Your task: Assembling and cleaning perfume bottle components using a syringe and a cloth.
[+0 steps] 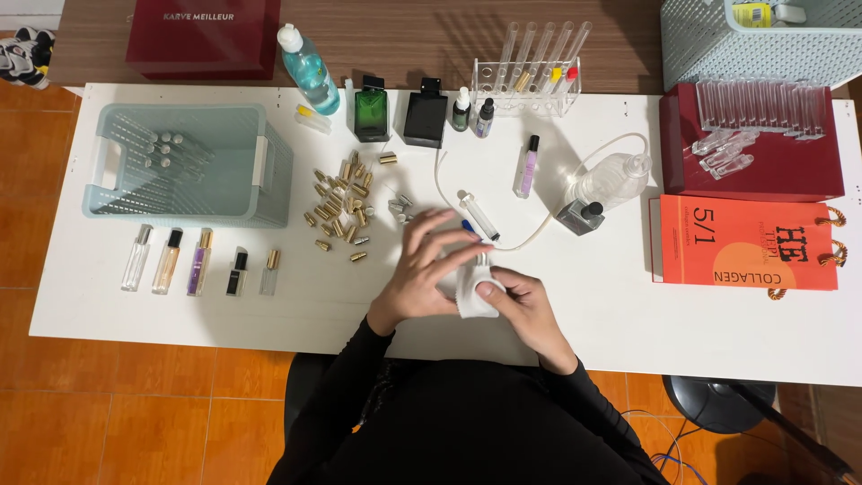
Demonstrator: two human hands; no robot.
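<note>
while both hands meet near the front edge of the worktop (135, 314), the left hand (422, 269) lies over the top of a white cloth pad (471, 295) with its fingers spread and half curled, and the right hand (530, 310) pinches the same pad from the side, thumb pressed on its face. something small seems wrapped inside the pad, but i cannot tell what it is. just behind the left fingers lie a syringe (479, 216) and a thin white tube (539, 229) that curves off to a clear bottle (612, 180) lying on its side. left of the hands sits a loose scatter of gold caps (339, 202), and further left a row of small spray bottles (199, 262) stands near a pale green basket (274, 162).

my worry is the left wrist: a sweep outward could knock the gold caps rolling toward the edge. a pull backward might also catch the tube and drag the syringe along. whatever is inside the pad could slip out if the pinch loosens.
</note>
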